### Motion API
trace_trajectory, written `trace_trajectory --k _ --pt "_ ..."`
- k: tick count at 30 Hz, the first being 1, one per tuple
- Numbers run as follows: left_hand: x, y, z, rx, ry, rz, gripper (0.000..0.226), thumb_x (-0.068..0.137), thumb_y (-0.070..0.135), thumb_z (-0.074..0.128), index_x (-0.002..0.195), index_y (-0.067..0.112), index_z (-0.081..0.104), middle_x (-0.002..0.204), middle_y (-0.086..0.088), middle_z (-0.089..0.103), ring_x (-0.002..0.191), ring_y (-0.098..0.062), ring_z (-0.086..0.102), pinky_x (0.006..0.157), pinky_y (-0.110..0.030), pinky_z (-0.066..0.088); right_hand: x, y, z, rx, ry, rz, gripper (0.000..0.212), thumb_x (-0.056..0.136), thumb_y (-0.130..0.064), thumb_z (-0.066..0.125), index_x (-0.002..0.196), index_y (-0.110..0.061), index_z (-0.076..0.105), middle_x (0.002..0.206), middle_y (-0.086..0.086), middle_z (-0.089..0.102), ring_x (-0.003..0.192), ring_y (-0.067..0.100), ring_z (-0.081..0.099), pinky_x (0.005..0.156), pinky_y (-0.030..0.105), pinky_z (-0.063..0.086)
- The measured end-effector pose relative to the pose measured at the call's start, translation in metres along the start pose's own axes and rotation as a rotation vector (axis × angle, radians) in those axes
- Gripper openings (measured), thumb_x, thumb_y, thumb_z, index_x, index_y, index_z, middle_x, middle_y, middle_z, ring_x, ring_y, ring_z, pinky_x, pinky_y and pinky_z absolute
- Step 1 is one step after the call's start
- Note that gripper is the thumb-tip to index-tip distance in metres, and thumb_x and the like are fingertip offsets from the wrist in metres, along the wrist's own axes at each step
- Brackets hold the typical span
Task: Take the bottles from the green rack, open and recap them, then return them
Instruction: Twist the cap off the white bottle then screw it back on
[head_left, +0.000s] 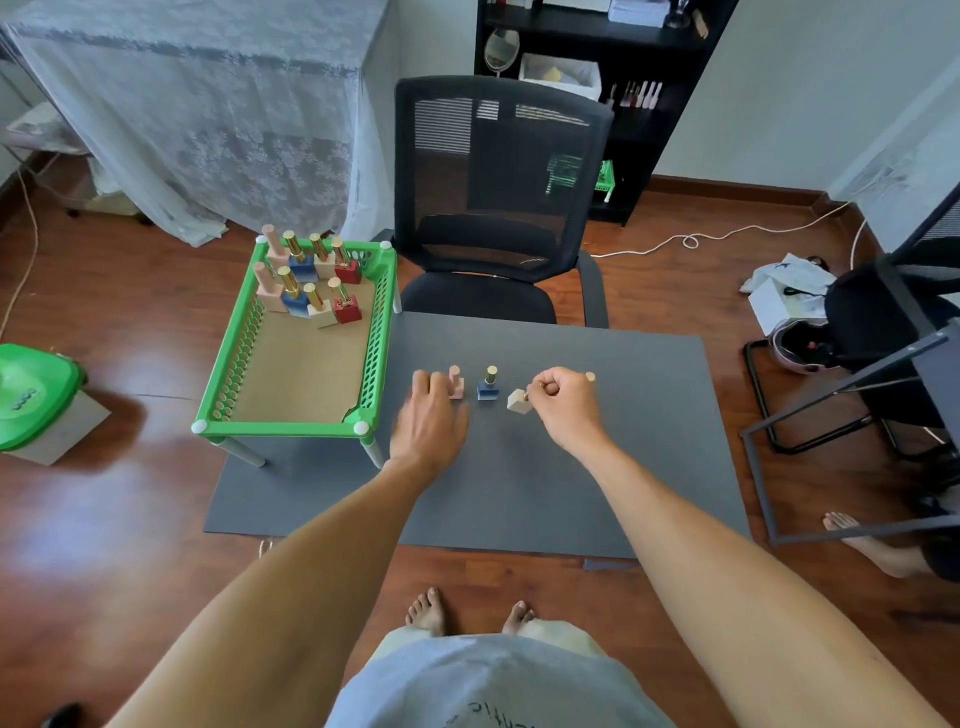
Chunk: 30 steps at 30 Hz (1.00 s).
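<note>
Three square-bodied bottles (488, 385) on matte grey mat (571, 467).

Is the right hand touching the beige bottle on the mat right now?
Touching. The head view shows the right hand with fingers curled around the top of the tilted beige bottle, no gap between them. The left hand is not on it.

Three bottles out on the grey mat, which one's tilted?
The cream bottle, rightmost of the three. It leans over, held by its cap in the right hand. The pink bottle and the blue bottle stand upright on the mat.
</note>
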<state>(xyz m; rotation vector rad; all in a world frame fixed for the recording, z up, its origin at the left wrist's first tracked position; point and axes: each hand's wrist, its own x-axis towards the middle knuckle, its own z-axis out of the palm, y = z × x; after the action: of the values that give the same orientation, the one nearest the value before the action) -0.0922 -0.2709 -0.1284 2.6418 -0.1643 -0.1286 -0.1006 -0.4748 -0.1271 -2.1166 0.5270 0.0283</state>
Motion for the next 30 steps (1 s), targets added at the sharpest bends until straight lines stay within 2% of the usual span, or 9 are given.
trace_trajectory --k 4,8,11,16,21,23,26,28,30 --pt "-0.004 -0.013 0.018 0.093 -0.059 -0.126 0.054 0.092 0.041 0.063 0.129 0.007 0.042 0.134 -0.014 0.041 0.122 -0.035 0.048 0.092 -0.044 0.048 0.005 0.016 0.005 -0.074 -0.011 -0.014 0.009 0.097 -0.017 0.065 0.093 -0.012 0.071 0.07 -0.01 0.063 0.065 0.01 0.055 0.059 0.025 0.041" --pt "-0.003 -0.025 0.041 0.11 -0.176 -0.22 0.095 0.093 0.054 0.055 0.158 0.006 0.006 0.169 -0.012 -0.001 0.156 -0.028 0.0 0.124 -0.042 0.014 0.019 0.023 0.011 -0.144 -0.051 -0.02 0.011 0.099 -0.016 0.062 0.095 -0.01 0.071 0.074 0.0 0.066 0.068 0.022 0.056 0.064 0.033 0.045" --pt "-0.001 -0.03 0.055 0.138 -0.226 -0.235 0.105 0.091 0.061 0.052 0.16 0.007 -0.006 0.168 -0.011 -0.013 0.155 -0.026 -0.014 0.125 -0.043 -0.001 0.031 0.023 0.015 -0.218 -0.042 -0.048 0.014 0.098 -0.016 0.062 0.088 -0.011 0.069 0.071 0.003 0.067 0.066 0.024 0.055 0.064 0.036 0.047" --pt "0.001 -0.032 0.069 0.133 -0.275 -0.279 0.108 0.09 0.067 0.049 0.16 0.006 -0.006 0.168 -0.011 -0.014 0.155 -0.027 -0.015 0.126 -0.043 -0.002 0.045 0.023 0.02 -0.301 -0.03 -0.099 0.015 0.097 -0.02 0.064 0.086 -0.01 0.07 0.074 0.004 0.071 0.072 0.027 0.06 0.063 0.034 0.04" --pt "0.001 -0.031 0.075 0.107 -0.291 -0.296 0.108 0.089 0.07 0.046 0.16 0.006 -0.005 0.168 -0.011 -0.015 0.155 -0.027 -0.014 0.126 -0.043 0.0 0.051 0.022 0.022 -0.335 -0.025 -0.122 0.014 0.095 -0.019 0.066 0.087 -0.009 0.071 0.07 0.002 0.068 0.071 0.029 0.057 0.052 0.009 0.035" --pt "0.001 -0.03 0.076 0.108 -0.287 -0.301 0.109 0.089 0.07 0.046 0.16 0.006 -0.006 0.168 -0.011 -0.015 0.155 -0.027 -0.015 0.126 -0.044 0.0 0.051 0.023 0.022 -0.326 -0.026 -0.12 0.013 0.095 -0.018 0.066 0.089 -0.008 0.071 0.07 0.0 0.066 0.074 0.031 0.061 0.051 0.009 0.035" --pt "0.001 -0.029 0.076 0.109 -0.286 -0.307 0.109 0.089 0.069 0.046 0.16 0.006 -0.006 0.168 -0.011 -0.016 0.155 -0.027 -0.016 0.126 -0.043 -0.002 0.05 0.023 0.023 -0.293 -0.042 -0.097 0.018 0.096 -0.023 0.067 0.108 -0.01 0.071 0.07 -0.002 0.068 0.075 0.025 0.063 0.059 0.03 0.043" --pt "0.002 -0.027 0.075 0.107 -0.287 -0.31 0.108 0.089 0.068 0.047 0.16 0.006 -0.007 0.168 -0.011 -0.017 0.154 -0.027 -0.016 0.126 -0.043 -0.003 0.044 0.024 0.024 -0.253 -0.031 -0.072 0.036 0.097 -0.027 0.067 0.131 -0.017 0.065 0.065 -0.012 0.062 0.071 0.009 0.057 0.061 0.025 0.039" --pt "0.002 -0.026 0.075 0.105 -0.288 -0.312 0.108 0.089 0.068 0.047 0.16 0.005 -0.007 0.168 -0.012 -0.017 0.154 -0.027 -0.017 0.126 -0.043 -0.003 0.035 0.027 0.025 -0.221 0.003 -0.068 0.042 0.097 -0.028 0.067 0.138 -0.02 0.06 0.063 -0.015 0.058 0.07 0.006 0.054 0.065 0.027 0.04"
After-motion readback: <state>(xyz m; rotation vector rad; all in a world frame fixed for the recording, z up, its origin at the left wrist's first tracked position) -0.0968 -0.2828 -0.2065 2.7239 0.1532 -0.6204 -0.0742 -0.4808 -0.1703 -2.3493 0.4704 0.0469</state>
